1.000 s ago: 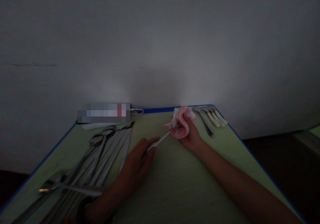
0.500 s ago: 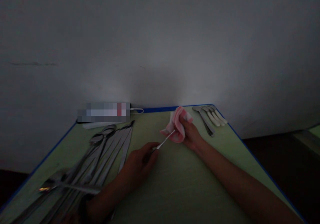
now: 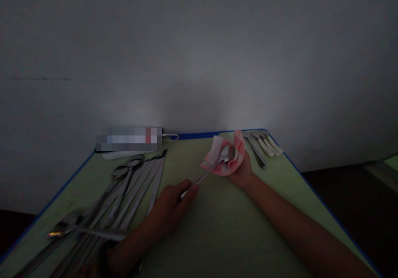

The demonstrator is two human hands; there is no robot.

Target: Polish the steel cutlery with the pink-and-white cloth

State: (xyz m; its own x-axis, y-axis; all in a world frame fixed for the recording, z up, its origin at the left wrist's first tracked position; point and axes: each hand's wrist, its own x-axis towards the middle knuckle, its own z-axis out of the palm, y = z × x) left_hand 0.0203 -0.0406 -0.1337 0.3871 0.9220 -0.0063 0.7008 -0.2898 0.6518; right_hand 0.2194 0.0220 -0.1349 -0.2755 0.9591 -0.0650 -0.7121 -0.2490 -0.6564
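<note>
My left hand (image 3: 175,201) is closed around the handle of a metal spoon (image 3: 207,172), which points up and to the right. The spoon's bowl lies against a pink and white cloth (image 3: 219,169). My right hand (image 3: 244,171) grips that cloth from behind, and its fingers are mostly hidden by the fabric. To the left of my left hand, several metal spoons and other long-handled pieces of cutlery (image 3: 137,191) lie spread on the table, some of them crossing.
The pale green table (image 3: 242,228) has a blue edge and stands against a grey wall (image 3: 199,54). Spoons with metal and white handles (image 3: 267,145) lie at the back right. A blurred-out box (image 3: 130,139) with a white cable (image 3: 171,136) sits at the back left.
The cloth has opened out, so the spoon's bowl, covered before, now shows. My right hand has shifted slightly to the right; my left hand keeps its hold on the handle.
</note>
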